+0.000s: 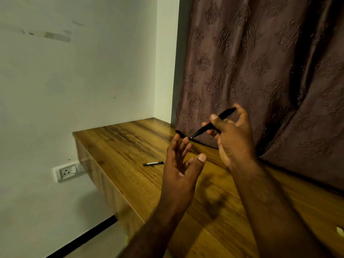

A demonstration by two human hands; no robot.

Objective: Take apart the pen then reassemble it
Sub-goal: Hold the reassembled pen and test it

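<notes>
My right hand (233, 135) grips a black pen body (224, 114) raised above the wooden table (130, 146); the pen slants with its tip pointing down and left. My left hand (179, 164) is held up just below that tip with fingers straight and spread, holding nothing. A black pen cap (153, 163) with a silvery clip lies flat on the table left of my left hand. Part of the pen is hidden inside my right fingers.
A brown patterned curtain (260, 71) hangs along the table's far right side. A white wall with a power socket (67, 171) stands on the left, past the table's left edge. A small dark object (180, 133) lies by the curtain's foot.
</notes>
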